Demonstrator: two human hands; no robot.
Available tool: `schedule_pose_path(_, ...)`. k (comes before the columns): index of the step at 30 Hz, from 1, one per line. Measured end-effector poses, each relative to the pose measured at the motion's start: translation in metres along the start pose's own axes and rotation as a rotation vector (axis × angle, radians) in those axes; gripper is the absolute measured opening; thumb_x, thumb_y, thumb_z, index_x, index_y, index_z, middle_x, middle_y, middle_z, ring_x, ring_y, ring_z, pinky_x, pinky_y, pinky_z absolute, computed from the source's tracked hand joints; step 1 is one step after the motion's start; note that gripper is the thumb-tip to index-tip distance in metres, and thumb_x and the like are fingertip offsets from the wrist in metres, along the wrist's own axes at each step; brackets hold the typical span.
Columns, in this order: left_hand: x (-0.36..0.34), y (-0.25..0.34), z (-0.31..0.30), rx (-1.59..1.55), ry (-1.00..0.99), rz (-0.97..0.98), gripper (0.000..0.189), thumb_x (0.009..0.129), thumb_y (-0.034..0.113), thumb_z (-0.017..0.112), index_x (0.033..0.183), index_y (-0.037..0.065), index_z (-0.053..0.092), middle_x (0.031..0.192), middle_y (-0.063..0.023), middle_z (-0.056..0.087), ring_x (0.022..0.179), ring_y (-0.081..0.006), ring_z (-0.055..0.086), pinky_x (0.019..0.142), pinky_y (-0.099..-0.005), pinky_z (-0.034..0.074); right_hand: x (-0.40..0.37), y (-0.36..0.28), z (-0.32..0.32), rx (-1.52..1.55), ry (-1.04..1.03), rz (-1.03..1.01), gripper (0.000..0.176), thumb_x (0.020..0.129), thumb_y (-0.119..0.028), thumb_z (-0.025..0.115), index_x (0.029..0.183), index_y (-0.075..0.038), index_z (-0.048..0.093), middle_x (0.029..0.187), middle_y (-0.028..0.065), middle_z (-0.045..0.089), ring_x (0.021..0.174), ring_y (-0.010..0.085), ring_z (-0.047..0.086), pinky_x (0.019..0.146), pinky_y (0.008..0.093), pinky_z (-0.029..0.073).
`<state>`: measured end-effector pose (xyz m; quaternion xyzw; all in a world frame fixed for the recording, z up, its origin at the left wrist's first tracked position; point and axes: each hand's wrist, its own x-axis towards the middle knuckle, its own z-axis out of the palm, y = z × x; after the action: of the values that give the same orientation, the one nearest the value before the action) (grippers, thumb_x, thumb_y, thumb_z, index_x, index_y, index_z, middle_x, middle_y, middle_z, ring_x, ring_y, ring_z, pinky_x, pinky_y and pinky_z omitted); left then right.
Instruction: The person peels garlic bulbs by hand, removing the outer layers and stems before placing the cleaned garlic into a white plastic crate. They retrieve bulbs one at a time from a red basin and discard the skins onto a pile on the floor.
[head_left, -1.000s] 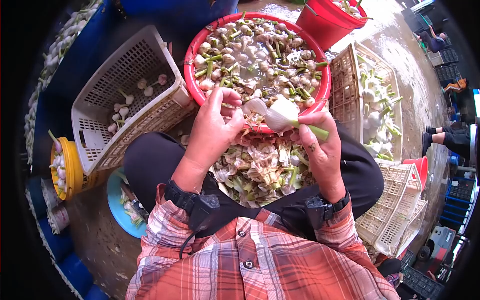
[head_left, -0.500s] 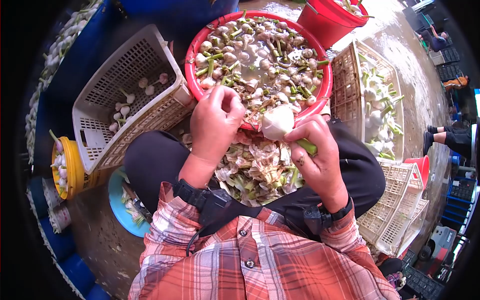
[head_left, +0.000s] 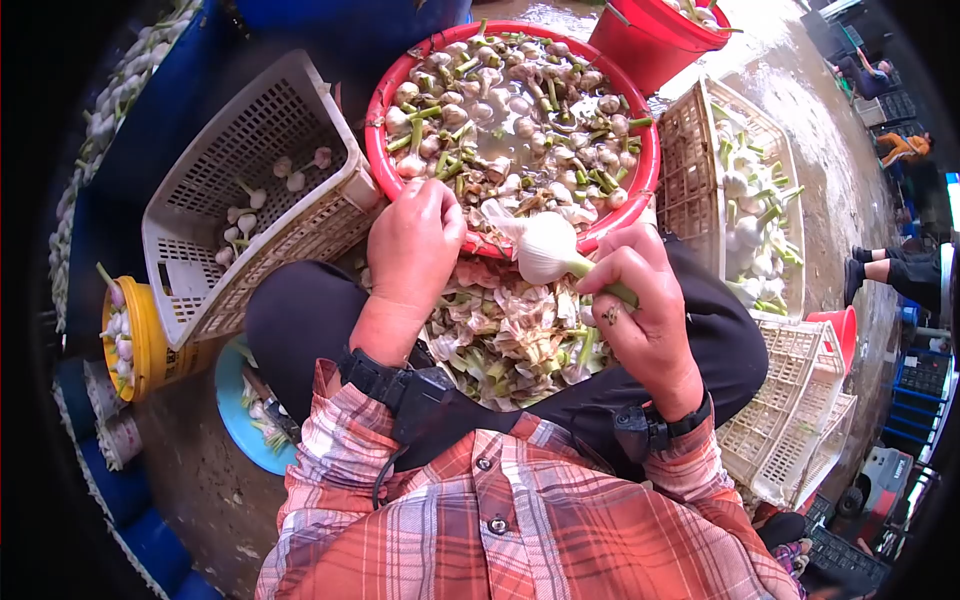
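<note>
Wet concrete ground lay all round, and the person sat low among tubs and crates. The right hand [head_left: 645, 310] was clamped round the green stalk of a garlic bulb [head_left: 545, 250], with the bulb tipped up and across towards the left hand [head_left: 415, 250]. That left hand was curled closed just beside the bulb, knuckles up; whether it pinched any skin, I could not tell. Just beyond both hands sat a red basin [head_left: 374, 130], with garlic lying in water. Under the hands, on the lap, lay a pile of peelings [head_left: 510, 330]. Out past the left hand stood a white crate [head_left: 200, 170] holding a few bulbs. Past the right hand stood another crate [head_left: 690, 160] of garlic.
</note>
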<state>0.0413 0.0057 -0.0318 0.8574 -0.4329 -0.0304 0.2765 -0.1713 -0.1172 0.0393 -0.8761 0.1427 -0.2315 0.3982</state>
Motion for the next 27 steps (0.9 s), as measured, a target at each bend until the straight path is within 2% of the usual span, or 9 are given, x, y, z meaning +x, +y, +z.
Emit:
schedule_pose_path(1, -0.003, 0.002, 0.002, 0.000, 0.004, -0.002, 0.014, 0.087, 0.014, 0.069, 0.094, 0.004, 0.063, 0.090, -0.0089, 0.064, 0.070, -0.0283, 0.066, 0.065, -0.0387, 0.054, 0.000, 0.001, -0.003, 0.000, -0.002, -0.004, 0.019, 0.069, 0.006, 0.062, 0.086, -0.003, 0.062, 0.095, 0.0128, 0.051, 0.090, 0.0306, 0.056, 0.082, 0.0376, 0.047)
schedule_pose_path(4, -0.012, 0.037, -0.012, -1.247, -0.276, -0.341, 0.028, 0.094, 0.019, 0.070, 0.115, -0.001, 0.067, 0.107, -0.0060, 0.067, 0.085, -0.0127, 0.069, 0.073, -0.0252, 0.055, 0.000, 0.001, -0.007, -0.075, 0.000, -0.042, 0.019, 0.069, 0.007, 0.061, 0.086, -0.003, 0.062, 0.096, 0.0128, 0.050, 0.090, 0.0304, 0.055, 0.081, 0.0376, 0.047)
schedule_pose_path(9, -0.012, 0.030, 0.002, -1.123, -0.232, -0.271, 0.015, 0.093, 0.014, 0.069, 0.094, -0.001, 0.072, 0.093, -0.0062, 0.068, 0.084, -0.0160, 0.069, 0.072, -0.0291, 0.054, -0.004, 0.006, 0.000, -0.080, -0.037, -0.057, 0.018, 0.071, 0.007, 0.059, 0.087, -0.002, 0.060, 0.097, 0.0120, 0.052, 0.090, 0.0279, 0.055, 0.080, 0.0377, 0.048)
schedule_pose_path(11, -0.011, 0.022, 0.004, -0.463, -0.164, 0.084, 0.019, 0.089, 0.012, 0.069, 0.104, 0.001, 0.068, 0.088, -0.0103, 0.068, 0.087, -0.0249, 0.068, 0.080, -0.0370, 0.054, -0.012, 0.014, 0.003, 0.531, 0.052, 0.230, 0.013, 0.076, 0.006, 0.056, 0.087, -0.001, 0.059, 0.101, 0.0102, 0.054, 0.094, 0.0231, 0.057, 0.084, 0.0365, 0.051)
schedule_pose_path(13, -0.026, 0.006, 0.043, -0.220, -0.509, 0.131, 0.026, 0.083, 0.008, 0.066, 0.109, 0.003, 0.068, 0.098, -0.0130, 0.067, 0.101, -0.0345, 0.065, 0.089, -0.0434, 0.050, -0.007, 0.013, 0.005, 1.156, 0.162, 0.346, 0.015, 0.088, 0.004, 0.051, 0.101, 0.001, 0.055, 0.105, 0.0137, 0.060, 0.097, 0.0252, 0.068, 0.088, 0.0369, 0.057)
schedule_pose_path(17, -0.029, 0.017, 0.033, -0.573, -0.479, 0.222, 0.064, 0.083, 0.003, 0.064, 0.145, 0.009, 0.047, 0.145, -0.0162, 0.049, 0.128, -0.0274, 0.054, 0.108, -0.0380, 0.043, 0.001, 0.030, -0.001, 0.882, 0.260, 0.510, 0.014, 0.094, -0.002, 0.051, 0.107, -0.001, 0.056, 0.091, 0.0104, 0.068, 0.083, 0.0187, 0.071, 0.077, 0.0293, 0.058)
schedule_pose_path(19, -0.019, 0.034, 0.010, -1.214, -0.456, -0.111, 0.071, 0.088, 0.011, 0.070, 0.152, 0.010, 0.038, 0.149, -0.0145, 0.045, 0.127, -0.0236, 0.053, 0.106, -0.0364, 0.045, 0.001, 0.036, -0.004, 0.824, 0.206, 0.514, 0.013, 0.095, -0.005, 0.053, 0.107, -0.002, 0.057, 0.087, 0.0094, 0.069, 0.076, 0.0153, 0.070, 0.070, 0.0264, 0.057)
schedule_pose_path(23, -0.014, 0.044, -0.007, -1.416, -0.607, -0.097, 0.076, 0.090, 0.017, 0.073, 0.154, 0.011, 0.032, 0.152, -0.0130, 0.042, 0.127, -0.0211, 0.053, 0.106, -0.0349, 0.045, 0.015, 0.027, 0.005, 0.964, 0.090, 0.597, 0.022, 0.099, -0.013, 0.059, 0.116, 0.000, 0.058, 0.093, 0.0094, 0.069, 0.070, 0.0131, 0.068, 0.061, 0.0241, 0.054)
schedule_pose_path(27, -0.014, 0.040, 0.006, -1.311, -0.356, -0.011, 0.079, 0.083, 0.015, 0.081, 0.149, 0.006, 0.040, 0.144, -0.0140, 0.048, 0.127, -0.0233, 0.054, 0.104, -0.0364, 0.047, 0.018, 0.025, 0.027, 0.769, 0.094, 0.567, 0.029, 0.098, -0.016, 0.063, 0.121, 0.001, 0.057, 0.103, 0.0080, 0.067, 0.079, 0.0095, 0.066, 0.066, 0.0222, 0.051)
